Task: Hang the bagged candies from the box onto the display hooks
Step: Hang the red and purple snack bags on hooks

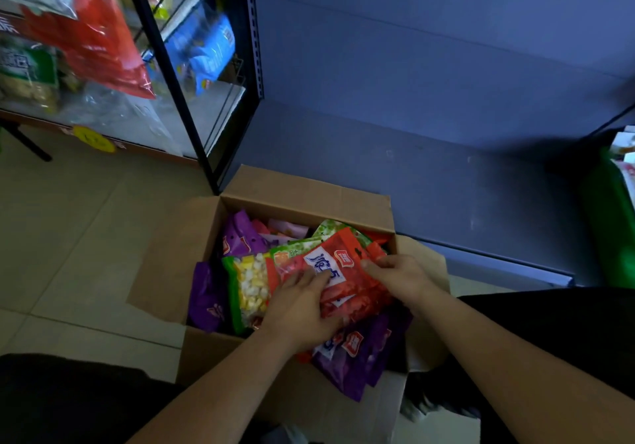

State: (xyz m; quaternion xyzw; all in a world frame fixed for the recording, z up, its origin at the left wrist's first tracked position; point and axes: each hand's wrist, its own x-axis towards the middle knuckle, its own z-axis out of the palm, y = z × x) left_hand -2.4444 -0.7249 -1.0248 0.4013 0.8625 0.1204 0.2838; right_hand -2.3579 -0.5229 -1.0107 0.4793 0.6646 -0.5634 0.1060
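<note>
Head view, hands down in the box.

- Blue-grey shelf panel: fills the area beyond and to the right of the grip, bare face.
- Tiled floor: left of the grip, carries the box.
- Black wire rack: far up-left of the grip, stocked with snack packs. A red pack and blue packs are readable, the rest is blurred.
- Cardboard box: directly under the grip, flaps open, standing on the floor against the foot of the panel, full of bagged candy.
- Green bin: well right of the grip, partly cut off by the frame edge.
- Purple bags: in the box left of the grip. More sit near-side below it, one hanging over the box's front edge.
- Green bag: just left of the grip, clear window showing yellow and white pieces, tucked under the red one.
- Red candy bag: top of the pile, in the grip, tilted, hang-hole end pointing away.
- Right hand: pinches the red bag's right edge, thumb on top.
- Left hand: palm down on the red bag's near-left corner, fingers laid over the label. Thumb hidden, so can't tell if it clamps or only presses.
</note>
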